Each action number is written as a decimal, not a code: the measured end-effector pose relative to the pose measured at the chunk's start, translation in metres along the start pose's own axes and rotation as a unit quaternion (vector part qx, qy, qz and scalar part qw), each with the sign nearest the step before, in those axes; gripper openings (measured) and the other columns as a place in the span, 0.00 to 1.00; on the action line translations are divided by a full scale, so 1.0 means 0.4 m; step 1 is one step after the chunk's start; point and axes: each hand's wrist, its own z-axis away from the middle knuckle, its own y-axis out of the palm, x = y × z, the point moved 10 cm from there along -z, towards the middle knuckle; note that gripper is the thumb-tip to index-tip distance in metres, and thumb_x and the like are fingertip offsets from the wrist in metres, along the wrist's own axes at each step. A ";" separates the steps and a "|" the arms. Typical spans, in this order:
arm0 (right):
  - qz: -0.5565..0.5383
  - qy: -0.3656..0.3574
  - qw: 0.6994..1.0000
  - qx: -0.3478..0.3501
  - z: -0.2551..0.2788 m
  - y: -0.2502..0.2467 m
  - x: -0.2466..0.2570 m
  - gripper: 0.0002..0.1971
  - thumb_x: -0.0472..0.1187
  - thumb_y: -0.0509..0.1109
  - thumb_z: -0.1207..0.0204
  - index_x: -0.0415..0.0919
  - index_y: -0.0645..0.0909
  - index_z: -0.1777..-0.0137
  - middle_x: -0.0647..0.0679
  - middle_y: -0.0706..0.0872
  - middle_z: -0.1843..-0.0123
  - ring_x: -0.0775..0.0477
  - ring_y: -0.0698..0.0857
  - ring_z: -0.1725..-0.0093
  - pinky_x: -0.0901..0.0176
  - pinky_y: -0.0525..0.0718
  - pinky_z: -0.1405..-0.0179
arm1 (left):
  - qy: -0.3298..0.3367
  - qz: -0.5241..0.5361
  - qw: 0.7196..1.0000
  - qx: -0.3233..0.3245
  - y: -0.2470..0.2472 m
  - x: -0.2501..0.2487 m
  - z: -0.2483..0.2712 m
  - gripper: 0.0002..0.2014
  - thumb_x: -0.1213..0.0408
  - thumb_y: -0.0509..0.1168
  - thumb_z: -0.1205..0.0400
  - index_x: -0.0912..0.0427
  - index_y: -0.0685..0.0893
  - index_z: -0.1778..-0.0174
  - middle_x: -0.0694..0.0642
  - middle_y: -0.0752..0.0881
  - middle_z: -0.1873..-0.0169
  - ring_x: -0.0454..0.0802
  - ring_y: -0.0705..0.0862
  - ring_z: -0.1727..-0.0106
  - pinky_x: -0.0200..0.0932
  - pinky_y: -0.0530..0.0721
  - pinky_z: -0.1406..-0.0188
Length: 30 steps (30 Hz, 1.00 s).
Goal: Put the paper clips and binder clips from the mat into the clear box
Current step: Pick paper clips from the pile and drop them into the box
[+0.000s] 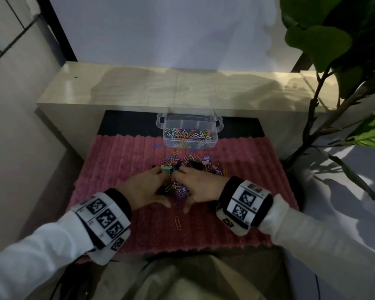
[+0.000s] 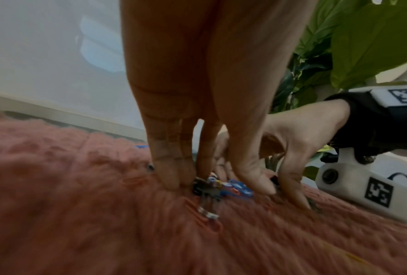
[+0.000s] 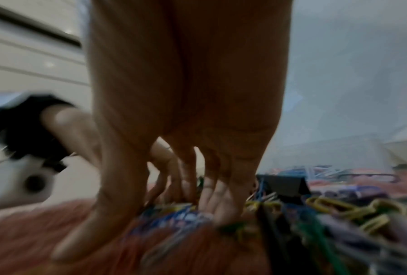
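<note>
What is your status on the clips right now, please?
Left hand and right hand open, fingers down around the clip pile on the mat. Box partly filled. Nothing blocking.

The head view looks steeply down on the fluffy pink mat (image 1: 117,224); both wrist views skim it from close range, facing each other.

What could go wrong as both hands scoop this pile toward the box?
The left hand and right hand only cup the clip pile with fingertips, so clips may spill on the way to the clear box. Clips could snag in the shaggy pink mat. The stray orange paper clip near the person may be missed.
</note>
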 end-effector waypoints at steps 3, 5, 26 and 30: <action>0.069 0.013 0.997 -0.040 0.004 0.020 0.014 0.43 0.54 0.81 0.42 0.37 0.64 0.32 0.41 0.68 0.37 0.44 0.70 0.39 0.50 0.76 0.58 | -0.026 -0.020 0.999 -0.018 0.016 -0.010 -0.021 0.30 0.50 0.72 0.30 0.61 0.73 0.37 0.57 0.76 0.38 0.55 0.77 0.38 0.49 0.76 0.38; 0.039 0.012 0.996 -0.078 0.010 0.014 0.011 0.38 0.52 0.79 0.39 0.38 0.66 0.34 0.42 0.69 0.40 0.44 0.71 0.42 0.47 0.79 0.57 | -0.046 -0.028 0.998 -0.030 0.015 -0.008 -0.022 0.25 0.54 0.71 0.28 0.60 0.75 0.39 0.58 0.78 0.39 0.57 0.78 0.38 0.53 0.78 0.39; -0.348 0.070 0.866 -0.352 0.040 -0.377 -0.282 0.04 0.28 0.74 0.31 0.27 0.84 0.58 0.46 0.87 0.69 0.62 0.86 0.76 0.67 0.88 0.68 | 0.004 0.146 0.986 -0.085 -0.190 0.046 0.015 0.04 0.61 0.74 0.30 0.46 0.86 0.65 0.27 0.84 0.74 0.32 0.82 0.64 0.21 0.73 0.64; -0.220 0.175 0.898 -0.340 -0.020 -0.393 -0.318 0.08 0.34 0.70 0.25 0.29 0.86 0.51 0.39 0.89 0.54 0.64 0.82 0.73 0.66 0.86 0.64 | -0.028 0.152 0.982 -0.107 -0.276 0.073 -0.002 0.02 0.59 0.73 0.30 0.47 0.87 0.67 0.32 0.85 0.76 0.28 0.81 0.70 0.17 0.72 0.65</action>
